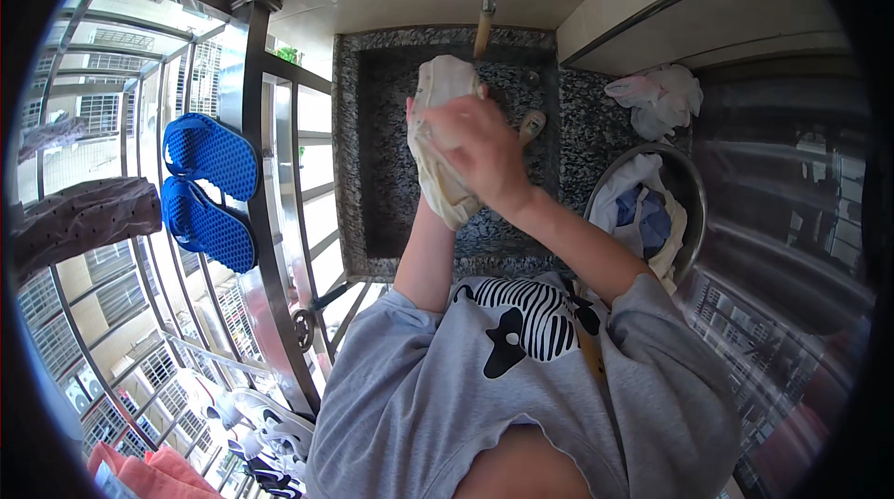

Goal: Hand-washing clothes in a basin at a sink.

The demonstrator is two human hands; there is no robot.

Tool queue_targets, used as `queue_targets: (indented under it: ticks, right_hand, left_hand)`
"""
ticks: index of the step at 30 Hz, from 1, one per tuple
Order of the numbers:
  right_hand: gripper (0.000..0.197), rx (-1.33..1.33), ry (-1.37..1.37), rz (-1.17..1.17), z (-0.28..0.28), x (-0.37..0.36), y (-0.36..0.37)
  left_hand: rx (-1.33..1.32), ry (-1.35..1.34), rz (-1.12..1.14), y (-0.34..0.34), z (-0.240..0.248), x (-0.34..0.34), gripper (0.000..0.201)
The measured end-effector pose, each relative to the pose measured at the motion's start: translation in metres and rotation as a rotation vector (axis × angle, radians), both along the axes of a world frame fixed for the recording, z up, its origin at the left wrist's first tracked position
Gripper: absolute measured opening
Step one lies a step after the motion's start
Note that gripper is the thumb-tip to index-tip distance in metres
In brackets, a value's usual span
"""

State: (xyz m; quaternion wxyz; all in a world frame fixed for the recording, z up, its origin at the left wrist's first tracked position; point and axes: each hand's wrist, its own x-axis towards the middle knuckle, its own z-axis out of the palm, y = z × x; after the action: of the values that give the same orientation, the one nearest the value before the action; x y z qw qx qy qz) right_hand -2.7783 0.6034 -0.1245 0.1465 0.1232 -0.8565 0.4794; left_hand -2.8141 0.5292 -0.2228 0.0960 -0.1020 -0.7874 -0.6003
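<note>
A cream-coloured, damp-looking piece of clothing [450, 80] is draped lengthwise over my left hand [410, 109], above the stone sink [391, 229]. Most of that hand is hidden beneath the fabric; only bits of finger show at its edges, gripping it from below. My right hand [480, 150] presses on top of the cloth, its fingers curled and smeared by motion. Whether it holds anything is hidden. Just beyond the right wrist, a small brush-like object with a pale handle [532, 126] lies in the sink.
Above the sink hangs a tap [486, 1] with a tan hose. To the right stand a metal basin [697, 220] with white and blue clothes [652, 217] and a crumpled plastic bag [659, 99]. Blue slippers [212, 156] sit at the left railing [250, 99], with shoes [270, 424] below.
</note>
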Motion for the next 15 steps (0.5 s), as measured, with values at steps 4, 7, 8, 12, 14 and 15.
queue_targets:
  ticks: [4,7,8,12,14,15]
  right_hand:
    - [0.023,0.204,0.135,0.168,-0.022,-0.001,0.005]
    - [0.021,0.197,0.212,0.108,-0.02,-0.02,0.006]
    - [0.02,0.197,0.245,0.012,-0.022,-0.03,0.015]
    - [0.018,0.02,0.131,-0.077,-0.029,-0.052,0.041]
    - [0.019,0.048,0.147,0.168,-0.027,-0.028,0.039]
    - [0.019,0.047,0.144,0.172,-0.026,-0.015,0.033]
  left_hand:
    - [0.12,-0.066,-0.108,0.008,0.003,0.005,0.042]
    - [0.195,-0.124,-0.158,-0.001,0.008,0.012,0.045]
    - [0.23,-0.141,-0.195,0.004,0.007,0.012,0.046]
    - [0.343,-0.2,-0.312,0.009,0.007,0.01,0.05]
    - [0.369,-0.208,-0.335,0.007,0.01,0.009,0.051]
    - [0.216,-0.178,-0.326,0.007,0.013,0.012,0.05]
